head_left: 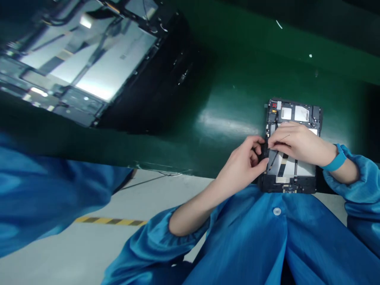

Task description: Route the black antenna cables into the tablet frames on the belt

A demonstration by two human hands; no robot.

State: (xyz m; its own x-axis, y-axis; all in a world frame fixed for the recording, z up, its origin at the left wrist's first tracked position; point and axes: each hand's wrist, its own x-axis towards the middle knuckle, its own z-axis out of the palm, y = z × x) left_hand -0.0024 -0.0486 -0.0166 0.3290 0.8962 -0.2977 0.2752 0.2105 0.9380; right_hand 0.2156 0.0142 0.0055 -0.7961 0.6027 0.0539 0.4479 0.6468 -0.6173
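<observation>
A flat, opened tablet-like device (305, 168) lies at the bench's front edge, its silvery inner plate, dark frame, ribbon cables and small circuit parts exposed. My left hand (245, 160) is at its left side, fingers curled and thumb pressed on the frame's edge. Over the middle of the device, my right hand (297, 140) has its thumb and fingers pinched together by the left edge, close to my left fingertips. Whatever sits in that pinch is too small or hidden to make out. A thin dark line shows against the right fingers.
Nearer the camera, at upper left, another opened device (118, 59) appears large and blurred above a dark surface. Small white scraps (279, 24) lie on the green bench top (234, 95). A blue-clothed person (50, 194) is at left. Yellow-black floor tape (111, 221) runs below.
</observation>
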